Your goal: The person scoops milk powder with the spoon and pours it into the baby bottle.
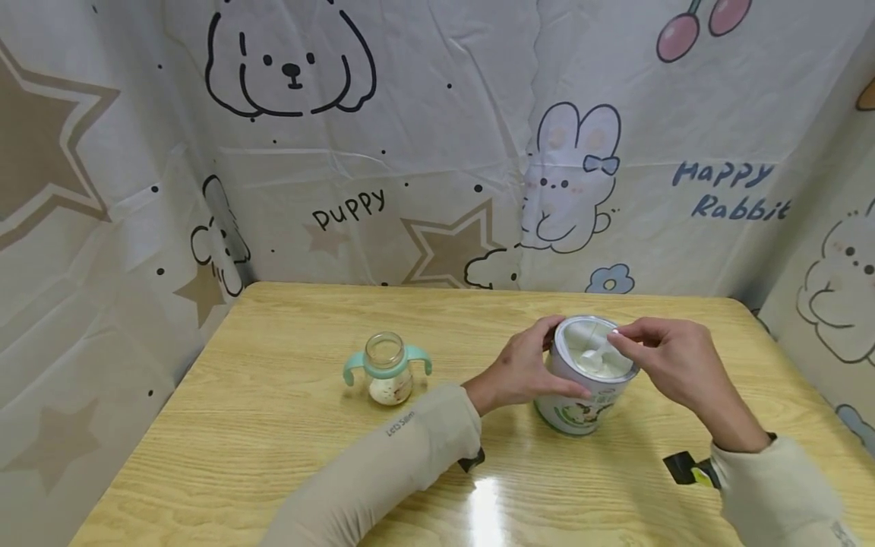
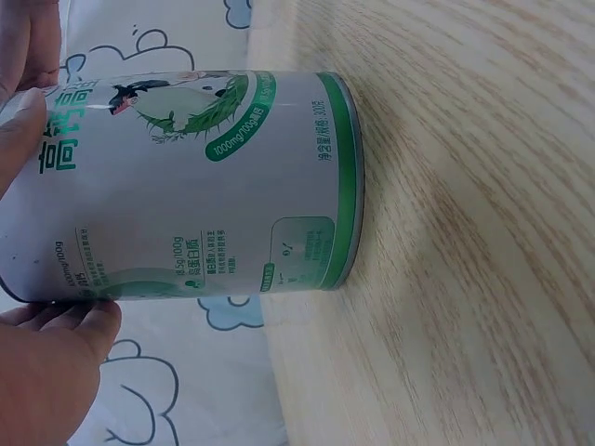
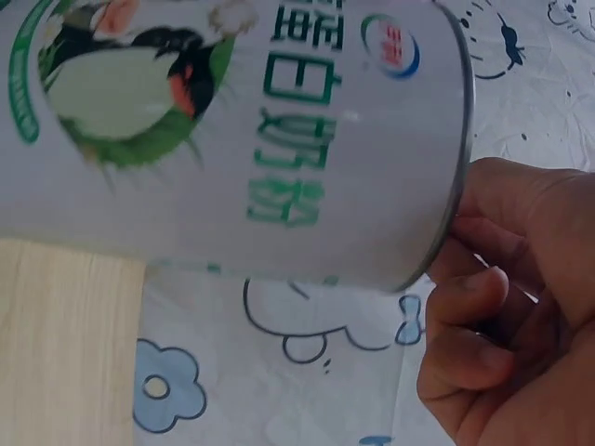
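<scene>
An open white and green powder can (image 1: 581,403) stands on the wooden table (image 1: 273,425), right of centre. My left hand (image 1: 522,372) grips the can's side near the rim; its fingers (image 2: 46,344) wrap the can (image 2: 186,186) in the left wrist view. My right hand (image 1: 673,357) is over the rim and pinches the handle of a white scoop (image 1: 598,355) lying in the powder. The right wrist view shows the can (image 3: 232,139) and curled fingers (image 3: 474,316) at its rim. A small baby bottle (image 1: 387,368) with teal handles stands open to the left, some powder inside.
Cartoon-printed cloth (image 1: 437,137) walls the table on the back and both sides. Small black devices (image 1: 687,467) sit at both wrists. The table's left and front parts are bare wood with a glare spot.
</scene>
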Demonstrator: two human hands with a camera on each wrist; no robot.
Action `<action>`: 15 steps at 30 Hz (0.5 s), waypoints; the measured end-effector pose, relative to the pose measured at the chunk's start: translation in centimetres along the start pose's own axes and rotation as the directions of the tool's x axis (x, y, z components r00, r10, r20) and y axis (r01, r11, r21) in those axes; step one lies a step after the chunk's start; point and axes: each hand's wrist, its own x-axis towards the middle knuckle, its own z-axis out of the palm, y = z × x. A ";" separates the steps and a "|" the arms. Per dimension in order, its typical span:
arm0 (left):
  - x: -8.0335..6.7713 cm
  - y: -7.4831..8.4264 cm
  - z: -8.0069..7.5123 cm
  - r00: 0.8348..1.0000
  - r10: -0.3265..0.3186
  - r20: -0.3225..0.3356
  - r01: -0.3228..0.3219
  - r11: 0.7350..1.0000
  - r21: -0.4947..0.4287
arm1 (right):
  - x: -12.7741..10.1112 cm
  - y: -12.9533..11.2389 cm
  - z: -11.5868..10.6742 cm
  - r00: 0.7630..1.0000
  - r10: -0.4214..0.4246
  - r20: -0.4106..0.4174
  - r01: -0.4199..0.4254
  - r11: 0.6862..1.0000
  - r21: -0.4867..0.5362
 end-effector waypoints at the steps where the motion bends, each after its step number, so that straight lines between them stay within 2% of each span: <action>1: 0.0 0.0 0.0 1.000 0.002 -0.001 -0.002 1.000 -0.001 | 0.1 -0.2 0.0 1.000 -0.003 0.011 0.003 1.000 -0.004; 9: -0.1 0.0 -0.1 1.000 0.003 -0.007 -0.003 1.000 0.008 | 0.7 -1.8 0.2 0.992 -0.008 0.124 0.013 0.999 -0.041; 15: 0.0 0.0 0.0 1.000 -0.001 0.003 0.001 1.000 0.015 | 1.0 -2.3 0.6 0.983 -0.006 0.186 0.008 1.000 -0.012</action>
